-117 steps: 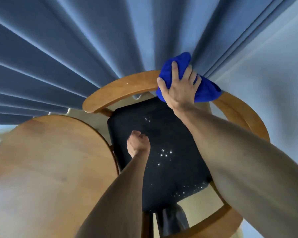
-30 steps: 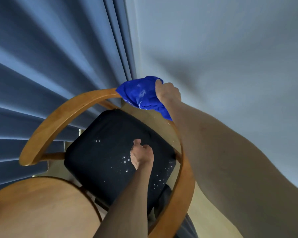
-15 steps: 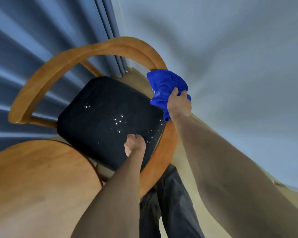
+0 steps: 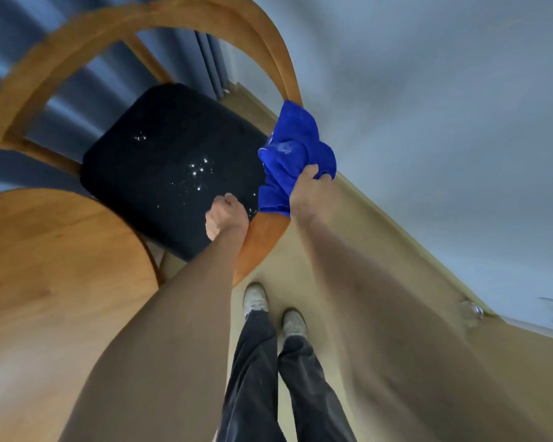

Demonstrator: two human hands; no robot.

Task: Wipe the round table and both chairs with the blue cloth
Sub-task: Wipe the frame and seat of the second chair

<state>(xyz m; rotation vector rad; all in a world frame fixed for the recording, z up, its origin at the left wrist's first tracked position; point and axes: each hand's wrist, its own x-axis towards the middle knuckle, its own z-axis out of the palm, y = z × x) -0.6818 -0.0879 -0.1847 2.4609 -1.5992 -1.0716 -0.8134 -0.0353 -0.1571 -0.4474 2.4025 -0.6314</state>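
Right hand (image 4: 307, 193): I see the fingers curled tight into the cloth (image 4: 292, 154), thumb on top; I read it as a firm grip on a bunched wad

Cloth: blue, crumpled, pressed against the right side of the rail (image 4: 262, 237), the curved wooden band of the chair (image 4: 77, 43); part of it hangs over the rail's inner edge, just above the right edge of the seat (image 4: 160, 154)

Left hand (image 4: 225, 216): I see the fingers rolled into a fist holding nothing; it sits over the near right corner of the seat, beside the rail; I cannot tell if it touches either

Seat: black, padded, squarish, with small bright specks scattered from its middle toward its near right corner

Rail: light brown wood, arcing from the far left round the back and down the right side; motion blur softens its far part

Table (image 4: 45, 282): round, wooden, its edge overlapping the seat's near left corner in my view

Shoes (image 4: 273, 309): a pale pair on the floor (image 4: 348, 250) just short of the rail's near end, dark trousers (image 4: 268, 378) above them

Curtain (image 4: 77, 90): blue-grey pleats behind the chair; a pale wall (image 4: 428, 106) to its right
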